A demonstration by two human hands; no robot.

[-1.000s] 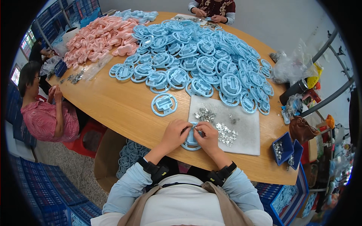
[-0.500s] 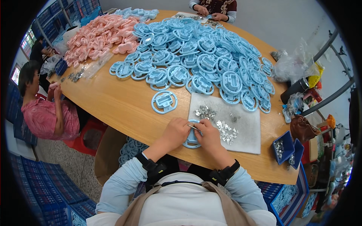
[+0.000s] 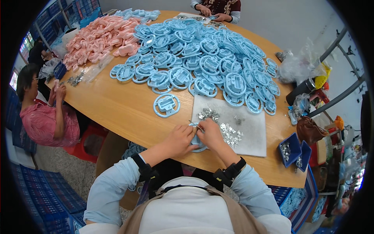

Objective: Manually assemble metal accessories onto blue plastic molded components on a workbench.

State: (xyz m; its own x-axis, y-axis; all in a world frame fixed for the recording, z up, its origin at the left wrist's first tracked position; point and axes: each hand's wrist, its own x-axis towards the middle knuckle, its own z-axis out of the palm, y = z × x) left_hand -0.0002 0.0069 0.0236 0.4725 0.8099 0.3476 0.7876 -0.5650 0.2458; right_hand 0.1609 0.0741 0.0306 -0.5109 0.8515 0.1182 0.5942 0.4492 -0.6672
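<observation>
A light-blue plastic wheel-shaped part (image 3: 197, 144) lies at the table's near edge, mostly covered by my hands. My left hand (image 3: 180, 140) grips it from the left, with the thumb across its lower side. Pinched in my right hand (image 3: 210, 134) is a thin metal tool (image 3: 196, 125), perhaps tweezers, with its end over the part's upper side; what its tip touches is hidden. Beside my right hand, small silver metal pieces (image 3: 231, 135) lie on a white foam sheet (image 3: 253, 134). Another wheel-shaped part (image 3: 166, 105) sits alone beyond my left hand.
A large heap of blue wheel-shaped parts (image 3: 210, 64) covers the far middle, beside pink plastic parts (image 3: 101, 39). Blue bins (image 3: 290, 150) with metal pieces stand at the right edge. One person (image 3: 48, 121) sits at left; another person (image 3: 216, 7) works across the table.
My left hand has come down from the thin tool onto the blue part, its thumb now lower. My right hand still holds the tool. The whole view has shifted slightly.
</observation>
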